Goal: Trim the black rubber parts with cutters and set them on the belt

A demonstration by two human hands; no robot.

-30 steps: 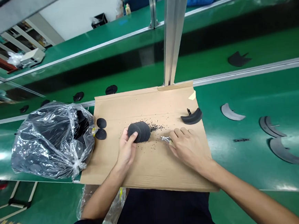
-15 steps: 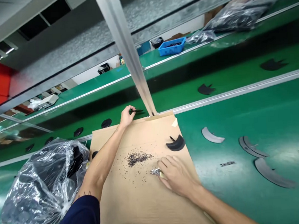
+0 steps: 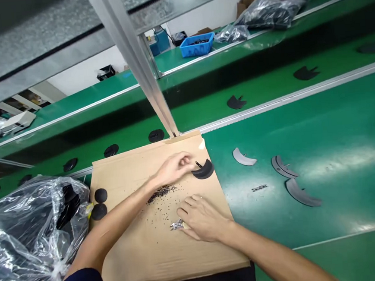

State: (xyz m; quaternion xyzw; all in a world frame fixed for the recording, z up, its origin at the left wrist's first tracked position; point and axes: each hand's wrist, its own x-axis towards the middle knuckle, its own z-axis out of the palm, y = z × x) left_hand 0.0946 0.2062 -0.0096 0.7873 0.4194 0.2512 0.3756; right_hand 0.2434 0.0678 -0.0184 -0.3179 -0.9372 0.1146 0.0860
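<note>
Left hand (image 3: 173, 167) back, fingers curled by black crescent (image 3: 203, 170); right hand (image 3: 200, 217) clasps metal cutters (image 3: 176, 224).

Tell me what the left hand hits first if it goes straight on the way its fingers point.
Most likely the black crescent-shaped part on the cardboard sheet: the left hand points straight at it, fingertips close; whether they touch is unclear.

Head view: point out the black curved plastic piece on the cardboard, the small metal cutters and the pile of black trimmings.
black curved plastic piece (image 3: 204, 171), head view, middle of its arc.
small metal cutters (image 3: 175, 225), head view, bare metal tip.
pile of black trimmings (image 3: 161, 193), head view, centre of the heap.
</note>
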